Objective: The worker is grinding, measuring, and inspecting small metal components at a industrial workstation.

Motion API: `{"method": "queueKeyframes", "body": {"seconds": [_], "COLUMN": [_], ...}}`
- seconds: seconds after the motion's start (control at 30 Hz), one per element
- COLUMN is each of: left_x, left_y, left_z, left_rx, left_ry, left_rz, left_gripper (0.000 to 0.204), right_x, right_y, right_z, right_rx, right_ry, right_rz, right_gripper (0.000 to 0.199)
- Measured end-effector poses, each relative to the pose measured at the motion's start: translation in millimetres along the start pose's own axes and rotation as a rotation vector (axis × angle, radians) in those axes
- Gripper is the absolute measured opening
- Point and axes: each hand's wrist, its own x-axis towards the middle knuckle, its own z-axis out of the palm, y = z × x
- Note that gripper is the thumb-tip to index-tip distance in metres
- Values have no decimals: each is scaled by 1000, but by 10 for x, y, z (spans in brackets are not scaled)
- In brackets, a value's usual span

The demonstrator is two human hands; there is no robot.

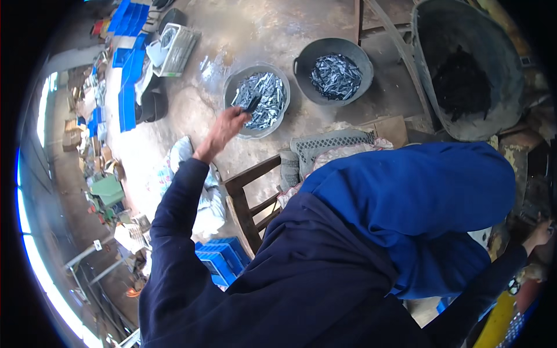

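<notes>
My left hand (225, 131) reaches out over the near rim of a round grey basin (227, 93) filled with shiny metal strips (264, 95). Its fingers are closed on a small dark piece (252, 105), held just above the strips; the exact kind of piece cannot be made out. Far to the right, my right hand (541, 234) is stretched out to the edge of the view, beside a dim cluster of machine parts. Its fingers are too dark and small to read.
A second basin (364, 74), black and two-handled, holds similar strips (336, 77). A large grey tub (432, 75) with dark pieces stands at right. Near my legs are a wooden chair frame (246, 217) and blue crates (223, 258). Blue bins (129, 87) line the left.
</notes>
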Motion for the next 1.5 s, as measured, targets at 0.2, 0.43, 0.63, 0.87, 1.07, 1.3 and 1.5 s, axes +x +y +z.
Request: {"method": "queueKeyframes", "body": {"seconds": [0.2,0.43,0.63,0.87,1.07,1.3,1.5], "left_x": [-764,-1177,-1195,-1051,-1050,-989,-423], "left_y": [-2268,-2411,-2825,-1920,-2471,-2600,-1845], "left_z": [489,1718,2473,2072,1750,1199,628], "left_rx": [-168,-618,45,-695,-731,-478,-717], "left_ry": [43,-146,-12,-145,-36,163,274], "left_rz": [-62,-521,199,-579,-381,-207,-424], "left_gripper": [28,36,27,32,33,32,29], "right_x": [-795,-1357,-1021,-1145,-1257,-1618,-1395], "right_y": [-387,-681,203,92,-193,-829,-696], "right_z": [215,-474,-287,-664,-779,-835,-826], "right_rx": [445,539,250,320,-209,261,522], "right_ry": [-67,-129,-222,-273,-165,-202,-104], "right_rz": [200,303,-290,-24,-558,105,52], "right_gripper": [63,40,39,59,40,41,45]}}
